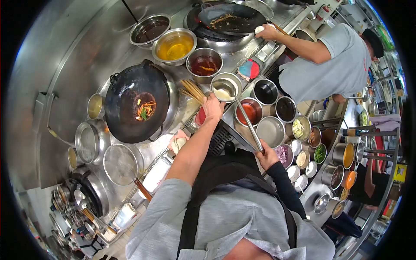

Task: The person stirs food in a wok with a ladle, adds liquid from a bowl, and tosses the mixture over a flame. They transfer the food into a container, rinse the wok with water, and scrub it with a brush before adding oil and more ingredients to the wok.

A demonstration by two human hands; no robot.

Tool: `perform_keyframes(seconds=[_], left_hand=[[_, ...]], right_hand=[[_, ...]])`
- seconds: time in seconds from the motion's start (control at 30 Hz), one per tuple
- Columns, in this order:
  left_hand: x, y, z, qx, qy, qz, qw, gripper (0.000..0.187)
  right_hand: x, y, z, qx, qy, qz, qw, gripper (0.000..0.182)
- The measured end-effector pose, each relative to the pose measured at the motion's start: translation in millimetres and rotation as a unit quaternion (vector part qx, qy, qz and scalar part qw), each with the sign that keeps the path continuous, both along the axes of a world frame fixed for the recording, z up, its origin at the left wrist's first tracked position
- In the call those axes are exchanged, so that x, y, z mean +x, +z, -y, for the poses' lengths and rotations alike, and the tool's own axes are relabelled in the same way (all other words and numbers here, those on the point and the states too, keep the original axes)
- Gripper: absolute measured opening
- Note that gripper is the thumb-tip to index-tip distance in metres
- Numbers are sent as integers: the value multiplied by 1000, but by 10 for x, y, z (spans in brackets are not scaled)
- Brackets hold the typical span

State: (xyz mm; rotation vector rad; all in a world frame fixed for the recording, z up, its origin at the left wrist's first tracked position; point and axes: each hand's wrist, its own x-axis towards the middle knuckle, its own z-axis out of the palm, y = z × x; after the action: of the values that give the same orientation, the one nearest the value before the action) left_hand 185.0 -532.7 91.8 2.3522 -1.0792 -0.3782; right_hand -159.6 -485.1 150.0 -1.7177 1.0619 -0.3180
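Observation:
My left hand (213, 106) is closed at the near rim of a small steel pot (238, 80) that holds a milky white liquid. Right beside its fingers, a bundle-like bamboo wok brush (192, 89) sticks out. In my right hand (267, 157) is the long handle of a steel ladle (248, 116), with the scoop end down in that pot. To the left, a black wok (125, 93) sits on its burner, with carrot strips, green leaves and pale pieces (145, 109) in a little dark liquid at the bottom.
Bowls of yellow oil (175, 46) and red sauce (204, 65) stand behind the pot. Sauce pots (249, 112) and chopped ingredients (299, 129) line the right counter. A strainer (120, 164) lies left. A co-worker (327, 65) handles another wok (232, 19).

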Motion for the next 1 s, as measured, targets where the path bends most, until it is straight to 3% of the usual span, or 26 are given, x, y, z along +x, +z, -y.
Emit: perform_keyframes(seconds=[0.07, 0.17, 0.3, 0.5, 0.6, 0.7, 0.83, 0.9, 1.0], left_hand=[[-15, 11, -6, -7, 2, -5, 1000, 58], [-12, 0, 2, -16, 7, 2, 1000, 57], [-39, -19, 5, -26, 18, 2, 1000, 55], [-60, 49, -1, -14, 18, -4, 1000, 55], [-74, 51, 13, -10, 25, -15, 1000, 55], [-54, -5, 5, -13, 13, -25, 1000, 56], [-65, -6, -167, -80, 71, -40, 993, 55], [-19, 50, -498, -88, 97, -111, 985, 53], [-13, 171, -1219, -85, 160, -113, 977, 47]], right_hand=[[-63, 107, 90, -1, 22, 4, 1000, 58], [69, 673, 243, 118, 12, -70, 990, 57], [70, 551, 236, 3, 63, -13, 998, 57], [-10, 602, 398, 174, 29, -36, 984, 56], [136, 852, 408, 363, -55, -1, 930, 55], [51, 725, 566, 503, -78, 62, 859, 52], [-65, 729, 612, 530, -69, 107, 838, 49], [-127, 706, 615, 526, -63, 118, 840, 48], [-169, 735, 663, 541, -64, 133, 828, 45]])
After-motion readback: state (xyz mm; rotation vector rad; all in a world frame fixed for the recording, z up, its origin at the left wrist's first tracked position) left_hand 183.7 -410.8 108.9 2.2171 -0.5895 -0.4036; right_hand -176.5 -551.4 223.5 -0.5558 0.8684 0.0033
